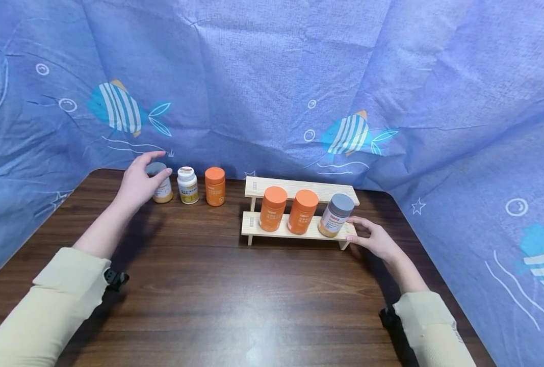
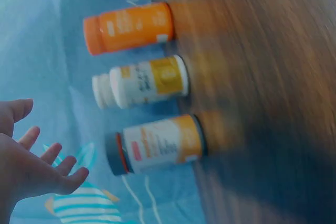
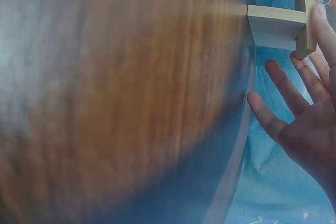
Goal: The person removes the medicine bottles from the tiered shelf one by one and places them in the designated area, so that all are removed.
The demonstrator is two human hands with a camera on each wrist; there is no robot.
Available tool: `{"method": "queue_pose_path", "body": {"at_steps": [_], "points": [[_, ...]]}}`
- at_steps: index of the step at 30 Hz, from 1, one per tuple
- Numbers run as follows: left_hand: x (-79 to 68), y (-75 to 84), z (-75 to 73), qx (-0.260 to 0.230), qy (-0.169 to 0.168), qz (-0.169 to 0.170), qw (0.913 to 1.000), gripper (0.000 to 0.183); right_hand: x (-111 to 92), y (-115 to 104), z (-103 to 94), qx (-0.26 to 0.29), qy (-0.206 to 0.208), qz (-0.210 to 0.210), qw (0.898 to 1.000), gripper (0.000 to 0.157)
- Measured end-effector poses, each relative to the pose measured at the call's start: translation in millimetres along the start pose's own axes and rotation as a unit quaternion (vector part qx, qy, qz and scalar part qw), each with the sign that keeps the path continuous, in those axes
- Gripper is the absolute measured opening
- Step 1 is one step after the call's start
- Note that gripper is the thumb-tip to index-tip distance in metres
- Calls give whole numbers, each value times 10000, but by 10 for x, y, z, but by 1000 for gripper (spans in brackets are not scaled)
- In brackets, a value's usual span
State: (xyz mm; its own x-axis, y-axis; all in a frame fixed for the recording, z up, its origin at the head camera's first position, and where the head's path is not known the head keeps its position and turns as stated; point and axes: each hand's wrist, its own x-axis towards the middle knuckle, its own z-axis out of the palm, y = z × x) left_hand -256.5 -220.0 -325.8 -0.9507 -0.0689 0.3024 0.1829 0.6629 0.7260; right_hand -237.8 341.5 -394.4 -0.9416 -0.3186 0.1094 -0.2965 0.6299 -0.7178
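At the back left of the table, my left hand point(image 1: 136, 183) reaches beside a grey-capped supplement bottle point(image 1: 163, 193), its thumb and fingers spread. The left wrist view shows a gap between that hand point(image 2: 37, 169) and the bottle point(image 2: 163, 142). Right of it stand a white bottle point(image 1: 188, 189) with a yellow label and an orange bottle point(image 1: 215, 189). Two orange bottles point(image 1: 273, 211) and another grey-capped bottle point(image 1: 333, 220) stand upright on the lower step of a two-step wooden rack point(image 1: 252, 227). My right hand point(image 1: 378, 241) touches the rack's right end, fingers mostly straight and spread.
The rack's upper step point(image 1: 294, 188) lies behind the bottles. A blue cloth point(image 1: 262, 92) printed with fish hangs behind the dark wooden table point(image 1: 235, 290) and along its sides. Dark straps with small devices sit at both cuffs.
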Motion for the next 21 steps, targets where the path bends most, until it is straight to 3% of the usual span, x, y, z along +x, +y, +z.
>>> {"method": "queue_pose_path", "body": {"at_steps": [8,21], "points": [[-94,262,83,-44,121,409,9991,53,57,290,21,-1,2,3,10000,52],[-270,655,236,-348,-63,927,9951,55,67,324,27,71,-27,62,10000,53]]}}
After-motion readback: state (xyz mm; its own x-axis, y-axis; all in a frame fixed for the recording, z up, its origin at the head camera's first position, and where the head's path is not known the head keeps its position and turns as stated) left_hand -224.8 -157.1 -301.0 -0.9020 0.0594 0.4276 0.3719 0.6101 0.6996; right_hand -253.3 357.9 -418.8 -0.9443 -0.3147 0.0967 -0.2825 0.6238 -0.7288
